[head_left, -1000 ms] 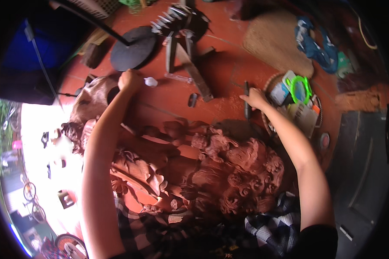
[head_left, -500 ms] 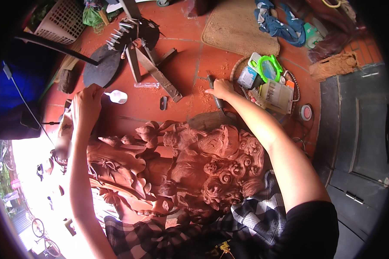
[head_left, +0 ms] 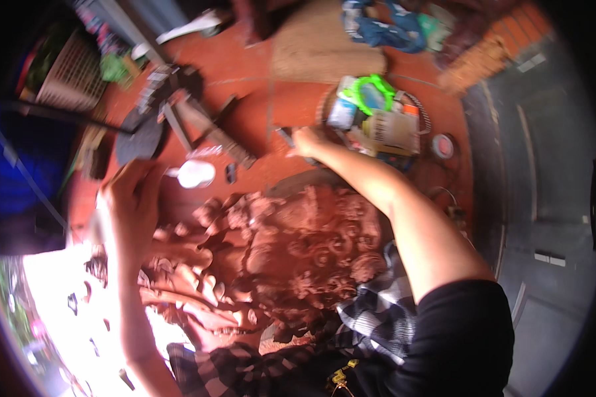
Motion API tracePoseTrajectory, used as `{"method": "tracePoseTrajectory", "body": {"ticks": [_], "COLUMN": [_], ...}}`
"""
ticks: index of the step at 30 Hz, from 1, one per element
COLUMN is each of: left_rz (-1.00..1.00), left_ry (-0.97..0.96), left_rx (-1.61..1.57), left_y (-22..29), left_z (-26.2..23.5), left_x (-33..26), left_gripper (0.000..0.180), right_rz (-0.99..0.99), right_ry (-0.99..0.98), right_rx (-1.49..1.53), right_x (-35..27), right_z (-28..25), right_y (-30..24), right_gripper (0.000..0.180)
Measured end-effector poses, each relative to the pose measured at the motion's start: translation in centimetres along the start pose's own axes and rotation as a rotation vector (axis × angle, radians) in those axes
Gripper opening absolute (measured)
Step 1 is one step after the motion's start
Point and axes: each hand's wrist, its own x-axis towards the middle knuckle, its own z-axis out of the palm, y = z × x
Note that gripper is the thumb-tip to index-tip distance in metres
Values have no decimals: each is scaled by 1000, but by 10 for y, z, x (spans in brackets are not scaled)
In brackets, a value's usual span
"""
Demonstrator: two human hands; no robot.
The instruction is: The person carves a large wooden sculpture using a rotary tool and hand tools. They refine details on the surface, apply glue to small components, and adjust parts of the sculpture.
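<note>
A large reddish-brown wood carving [head_left: 278,258] full of curls and leaf shapes lies across my lap. My left hand [head_left: 129,198] rests flat on its far left edge, fingers spread. My right hand [head_left: 308,142] reaches past the carving's top edge and is closed on a dark narrow tool [head_left: 286,137] on the red floor. A round basket [head_left: 377,122] of small packets and a green-rimmed object sits just right of that hand.
On the red floor [head_left: 258,112] lie a white spoon-like object [head_left: 195,173], a small dark block [head_left: 230,173], a wooden stand with metal parts [head_left: 192,119] and a dark round disc [head_left: 139,140]. A woven mat [head_left: 324,49] lies further away, a wicker basket [head_left: 69,76] far left.
The view has swung, so everything has shifted down and right in the picture. My left hand slid lower along the carving's edge. My right hand stays on the dark tool.
</note>
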Motion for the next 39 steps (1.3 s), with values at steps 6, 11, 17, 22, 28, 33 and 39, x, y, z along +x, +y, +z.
{"method": "tracePoseTrajectory", "body": {"ticks": [6, 11, 17, 22, 28, 33, 39], "left_rz": [198, 307, 507, 231, -59, -285, -418], "left_ry": [-82, -177, -391, -603, -879, -941, -827], "left_rx": [18, -111, -112, -487, -835, -1089, -1302], "left_y": [60, 154, 224, 230, 227, 225, 250], "left_z": [-18, 4, 47, 88, 127, 141, 166], "left_x": [15, 25, 23, 9, -29, -51, -77], "left_gripper": [6, 6, 19, 20, 21, 21, 29], "right_rz": [-740, -1031, -610, -142, 135, 94, 76], "right_ry": [64, 117, 246, 647, 687, 791, 743], "right_rx": [651, 1235, 1098, 1108, 962, 1023, 628], "right_x": [-98, -211, -287, -315, -327, -319, -340], "right_z": [-118, -145, -105, 32, 119, 112, 149], "right_y": [-51, -38, 42, 155, 171, 155, 164], "right_gripper": [80, 76, 33, 39, 40, 37, 44]}}
